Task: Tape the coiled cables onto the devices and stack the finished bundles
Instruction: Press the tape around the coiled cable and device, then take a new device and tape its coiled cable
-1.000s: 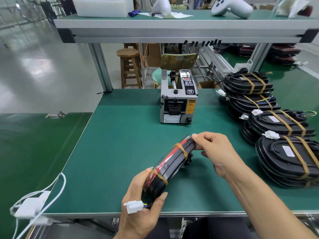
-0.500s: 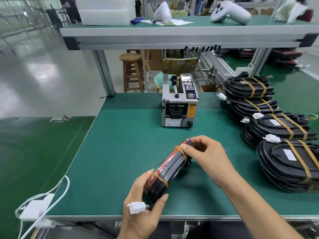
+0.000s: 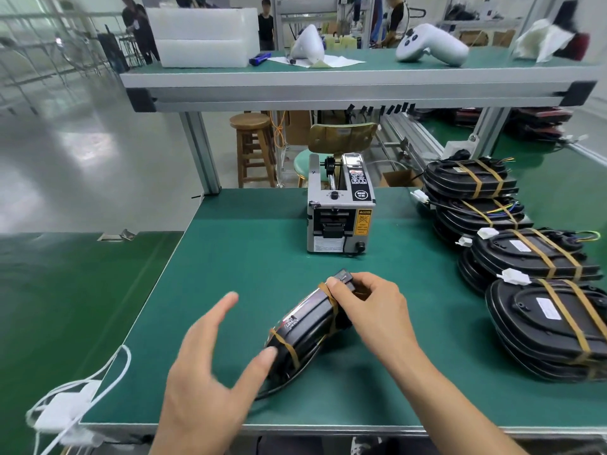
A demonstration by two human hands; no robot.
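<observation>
A black device (image 3: 305,330) with a coiled cable strapped on by two brown tape bands stands on edge, tilted, on the green mat. My right hand (image 3: 371,310) grips its far upper end, thumb on the upper tape band. My left hand (image 3: 210,366) is spread open just left of the device, its thumb tip near or touching the lower end. The cable's white connector is hidden. Stacks of finished taped bundles (image 3: 545,323) line the right side of the mat.
A grey automatic tape dispenser (image 3: 340,205) stands at the middle back of the mat. A white cable and adapter (image 3: 65,408) hang over the near left corner. An overhead shelf (image 3: 354,83) carries white controllers and boxes. A lower green bench (image 3: 65,307) adjoins on the left.
My left hand has let go of the device's lower end and spread open to its left. My right hand keeps its grip on the far end.
</observation>
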